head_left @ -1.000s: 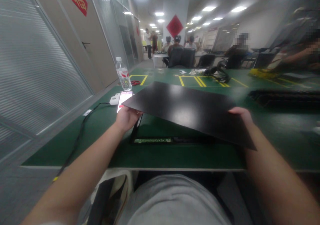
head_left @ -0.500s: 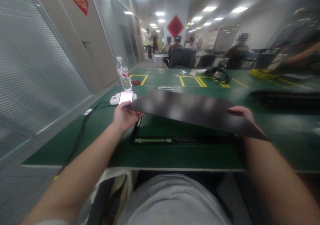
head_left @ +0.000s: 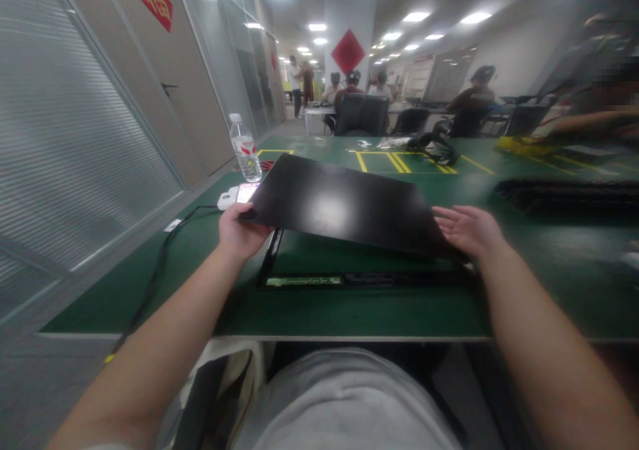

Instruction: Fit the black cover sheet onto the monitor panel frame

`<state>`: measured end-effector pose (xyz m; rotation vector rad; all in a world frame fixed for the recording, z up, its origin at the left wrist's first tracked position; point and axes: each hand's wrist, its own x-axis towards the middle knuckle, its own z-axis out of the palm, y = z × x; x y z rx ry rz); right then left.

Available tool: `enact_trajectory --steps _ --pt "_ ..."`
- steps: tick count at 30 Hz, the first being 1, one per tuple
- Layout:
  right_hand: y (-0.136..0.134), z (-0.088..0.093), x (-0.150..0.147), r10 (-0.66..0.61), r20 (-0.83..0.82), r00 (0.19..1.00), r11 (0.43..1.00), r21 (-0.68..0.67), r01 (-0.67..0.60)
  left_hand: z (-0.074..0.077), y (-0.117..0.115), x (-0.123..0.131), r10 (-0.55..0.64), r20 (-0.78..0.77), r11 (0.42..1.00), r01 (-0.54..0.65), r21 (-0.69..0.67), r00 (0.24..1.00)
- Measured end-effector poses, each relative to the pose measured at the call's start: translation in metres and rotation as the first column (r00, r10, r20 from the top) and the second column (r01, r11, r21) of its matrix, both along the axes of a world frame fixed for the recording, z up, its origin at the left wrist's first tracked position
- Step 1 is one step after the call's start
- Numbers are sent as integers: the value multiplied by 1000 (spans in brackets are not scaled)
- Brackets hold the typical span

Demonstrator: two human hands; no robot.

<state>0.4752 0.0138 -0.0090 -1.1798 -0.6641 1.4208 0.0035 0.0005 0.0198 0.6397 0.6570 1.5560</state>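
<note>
A thin dark panel (head_left: pixel 344 204) is held tilted above the green table, its far left corner raised. My left hand (head_left: pixel 243 230) grips its left corner, thumb on top and fingers beneath. At the right edge my right hand (head_left: pixel 469 229) has its fingers stretched out, palm turned toward the panel; whether the fingertips touch it I cannot tell. Below the panel lies a black rectangular frame (head_left: pixel 399 280) with a green circuit strip (head_left: pixel 303 281) along its near side. The panel hides the frame's far part.
A water bottle (head_left: pixel 245 150), a lit phone (head_left: pixel 247 192) and a white charger (head_left: pixel 227 199) with a black cable stand at the left. Dark strips (head_left: pixel 569 198) lie at right, black cables (head_left: pixel 433 149) farther back. The table (head_left: pixel 130 290) ends near my body. People sit beyond.
The panel has tilted, its far edge rising and its right end shifting left. My right hand has let go of its grip and opened at the edge. My left hand moved slightly left.
</note>
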Motion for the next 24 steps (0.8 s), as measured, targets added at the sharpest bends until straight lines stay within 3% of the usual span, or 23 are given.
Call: enact_trajectory --steps 12,24 --pt "-4 6 -8 -123 124 985 991 -28 127 -6 4 -3 58 -111 997 -53 52 992" --pt "-4 6 -1 -158 209 965 987 -1 162 -9 1 -8 -47 -136 996 57 68 990"
